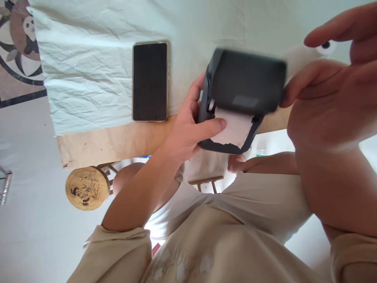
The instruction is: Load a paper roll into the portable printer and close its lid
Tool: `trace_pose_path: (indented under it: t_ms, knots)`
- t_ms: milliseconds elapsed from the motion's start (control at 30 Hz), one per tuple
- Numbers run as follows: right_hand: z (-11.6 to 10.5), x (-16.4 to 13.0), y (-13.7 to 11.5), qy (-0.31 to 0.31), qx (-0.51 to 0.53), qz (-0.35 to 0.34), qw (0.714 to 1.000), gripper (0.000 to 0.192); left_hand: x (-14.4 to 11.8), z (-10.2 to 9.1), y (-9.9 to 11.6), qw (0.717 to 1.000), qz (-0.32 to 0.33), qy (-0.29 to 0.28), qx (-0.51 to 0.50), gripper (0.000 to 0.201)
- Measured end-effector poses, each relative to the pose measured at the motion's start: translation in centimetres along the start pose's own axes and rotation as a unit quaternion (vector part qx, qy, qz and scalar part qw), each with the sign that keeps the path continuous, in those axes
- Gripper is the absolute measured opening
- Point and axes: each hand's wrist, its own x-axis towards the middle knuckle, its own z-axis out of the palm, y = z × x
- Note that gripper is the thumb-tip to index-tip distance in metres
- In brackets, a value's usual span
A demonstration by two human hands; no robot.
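Observation:
My left hand [188, 129] is wrapped round a small black receipt printer [226, 148], holding it above the table's near edge. The thumb presses on white paper [235, 127] with a torn, ragged edge. Over the paper the printer's dark lid [249, 78] stands raised, slightly blurred. To its right is my right hand [326, 86], palm showing and fingers spread. One of its fingertips is at the lid's right edge; whether it touches I cannot tell. Partly hidden behind the right fingers lies a white roll with a black core [326, 46].
A phone [150, 81] with a dark screen lies on the pale green cloth [85, 67], left of the printer. The wooden table edge [114, 143] shows in front. Below left stands a round wooden stool [87, 188] with a panda design.

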Motion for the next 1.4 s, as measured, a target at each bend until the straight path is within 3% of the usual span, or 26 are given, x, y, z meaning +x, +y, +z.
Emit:
trace_pose_path:
  t_ms: [100, 200, 267, 367, 533, 667, 800, 1033, 1167, 1233, 1300, 1333, 1367, 1400]
  knots:
    - [0.3, -0.2, -1.0, -0.068, -0.015, -0.055, 0.996, 0.043, 0.0, -0.1, -0.1, 1.000, 0.002, -0.008, -0.003, 0.053]
    - [0.1, -0.7, -1.4, -0.171, -0.062, 0.016, 0.983, 0.052, 0.0, -0.3, -0.3, 1.000, 0.009, -0.020, -0.017, 0.053]
    - [0.1, -1.1, -1.4, -0.226, 0.009, 0.072, 0.971, 0.064, 0.1, -0.6, -0.4, 0.999, 0.018, -0.025, -0.034, 0.053]
    - [0.3, -1.4, -1.8, -0.293, 0.150, 0.156, 0.931, 0.073, 0.2, -1.2, -0.6, 0.998, 0.008, -0.054, -0.013, 0.051]
    - [0.6, -1.6, -2.8, -0.293, 0.179, 0.193, 0.919, 0.076, 0.2, -1.8, -0.6, 0.995, 0.017, -0.098, 0.017, 0.035]
    - [0.6, -1.6, -2.7, -0.293, 0.200, 0.192, 0.915, 0.072, 0.2, -1.6, -0.7, 0.997, 0.014, -0.073, 0.017, 0.026]
    - [0.6, -1.6, -2.3, -0.304, 0.186, 0.200, 0.912, 0.073, 0.3, -1.4, -0.8, 0.997, 0.010, -0.079, 0.008, 0.029]
    - [0.6, -1.7, -1.5, -0.300, 0.149, 0.166, 0.927, 0.077, 0.3, -0.7, -0.8, 0.998, 0.025, -0.043, 0.028, 0.024]
    - [0.8, -1.8, -1.4, -0.286, 0.122, 0.143, 0.940, 0.082, 0.3, 0.0, -0.9, 0.999, 0.034, 0.005, 0.033, 0.022]
    - [-0.1, -2.3, -1.5, -0.283, 0.086, 0.135, 0.946, 0.085, 0.3, 0.0, -1.0, 0.999, 0.030, -0.013, 0.032, 0.022]
    - [-2.1, -3.6, -1.5, -0.281, -0.017, 0.094, 0.955, 0.078, 0.3, -0.2, -1.2, 0.997, 0.032, -0.058, 0.037, 0.027]
    - [-3.5, -4.5, -1.4, -0.280, -0.080, 0.051, 0.955, 0.071, 0.2, -0.3, -1.2, 0.996, 0.035, -0.075, 0.037, 0.029]
    - [-5.2, -5.7, -1.3, -0.260, -0.212, 0.005, 0.942, 0.059, 0.2, -0.4, -1.2, 0.995, 0.035, -0.083, 0.035, 0.030]
    - [-6.9, -7.0, -1.2, -0.218, -0.276, -0.012, 0.936, 0.045, 0.2, -0.4, -1.2, 0.996, 0.035, -0.081, 0.028, 0.029]
